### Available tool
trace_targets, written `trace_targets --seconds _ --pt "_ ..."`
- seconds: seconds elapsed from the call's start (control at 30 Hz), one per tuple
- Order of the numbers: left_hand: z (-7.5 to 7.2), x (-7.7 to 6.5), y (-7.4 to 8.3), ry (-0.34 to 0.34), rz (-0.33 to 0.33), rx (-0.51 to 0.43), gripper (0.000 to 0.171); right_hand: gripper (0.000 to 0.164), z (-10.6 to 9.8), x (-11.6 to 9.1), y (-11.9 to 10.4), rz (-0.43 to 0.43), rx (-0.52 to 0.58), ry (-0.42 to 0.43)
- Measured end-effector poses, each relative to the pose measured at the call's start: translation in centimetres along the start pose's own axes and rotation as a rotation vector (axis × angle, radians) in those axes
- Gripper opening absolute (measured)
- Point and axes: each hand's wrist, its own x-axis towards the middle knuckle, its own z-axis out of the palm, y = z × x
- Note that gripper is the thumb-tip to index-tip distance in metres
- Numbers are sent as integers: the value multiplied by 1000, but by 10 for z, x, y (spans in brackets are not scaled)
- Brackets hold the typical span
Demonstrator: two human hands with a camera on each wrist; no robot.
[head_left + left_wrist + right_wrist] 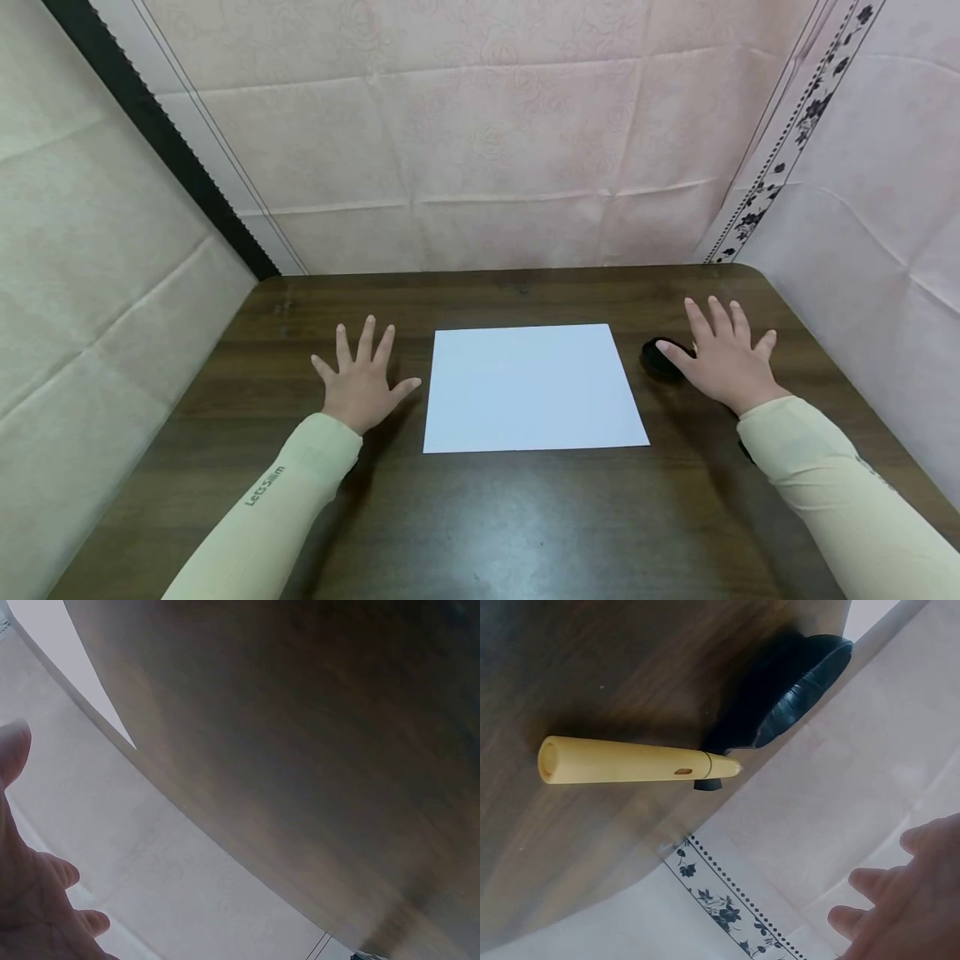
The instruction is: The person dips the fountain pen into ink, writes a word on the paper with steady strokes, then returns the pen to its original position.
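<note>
My left hand (360,383) is held with its fingers spread, left of a white rectangular sheet (532,387). It holds nothing. On the other side my right hand (723,358), fingers spread as well, is above a garden trowel and grips nothing. The right wrist view shows the trowel's yellow handle (622,760) and its black, scooped blade (802,694), lying on the table apart from the fingers. From the head view only the blade (660,367) shows plainly; hand and sleeve cover most of the handle. A corner of the sheet (75,667) enters the left wrist view.
The brown wooden table (480,525) has rounded far corners. Pale patterned cloth (480,150) hangs behind it and along both sides, with a black band (172,150) at the left and a floral border (795,142) at the right.
</note>
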Motion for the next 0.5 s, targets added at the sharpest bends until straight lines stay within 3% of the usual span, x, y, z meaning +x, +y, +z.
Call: trace_targets --seconds 0.5 --pt "2 -1 6 -27 3 -3 91 93 9 0 17 29 12 -19"
